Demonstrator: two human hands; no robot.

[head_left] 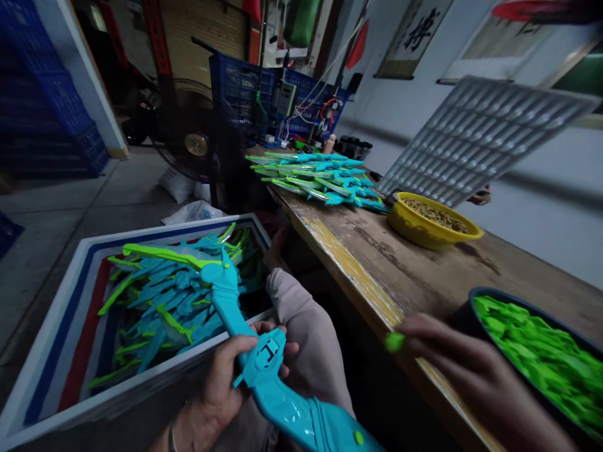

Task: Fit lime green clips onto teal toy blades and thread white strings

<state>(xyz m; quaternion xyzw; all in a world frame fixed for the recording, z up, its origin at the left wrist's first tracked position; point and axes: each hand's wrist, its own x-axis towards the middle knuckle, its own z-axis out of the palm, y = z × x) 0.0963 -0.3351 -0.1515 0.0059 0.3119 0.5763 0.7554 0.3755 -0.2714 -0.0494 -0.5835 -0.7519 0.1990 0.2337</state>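
Observation:
In my left hand is a turquoise plastic toy bow, gripped around its middle, with a long lime-green piece at its far end. The raised centre of the bow has a dark rectangular slot that faces up. My right hand, smeared by motion, pinches a small lime-green plastic piece near the table edge. Beside that hand, a dark tub holds many similar green pieces. The near end of the bow runs out of view at the bottom.
A white foam box at left holds many turquoise and green parts. On the wooden table lie a pile of similar toys and a yellow basin of small brass-coloured pieces. A fan and blue crates stand behind.

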